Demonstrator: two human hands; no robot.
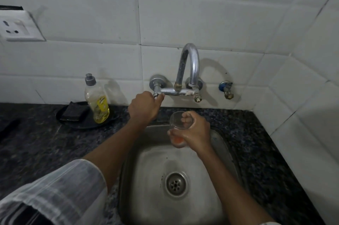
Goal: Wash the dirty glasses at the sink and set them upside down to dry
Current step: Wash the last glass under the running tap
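clear glass (pixel 180 124) tilted, mouth toward wall

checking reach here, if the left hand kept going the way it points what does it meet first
The left hand is already at the left metal tap handle; straight on, likely the white tiled wall behind it.

Left hand (pixel 144 108) closed around the left tap handle (pixel 157 94) of the wall faucet (pixel 189 67). Right hand (pixel 194 131) gripping 1 clear glass (pixel 178 125), tilted, above the steel sink (pixel 139 179). On the dark worktop (pixel 36 142): black tray (pixel 73 125) with soap bottle (pixel 97 100) and sponge (pixel 73 112).
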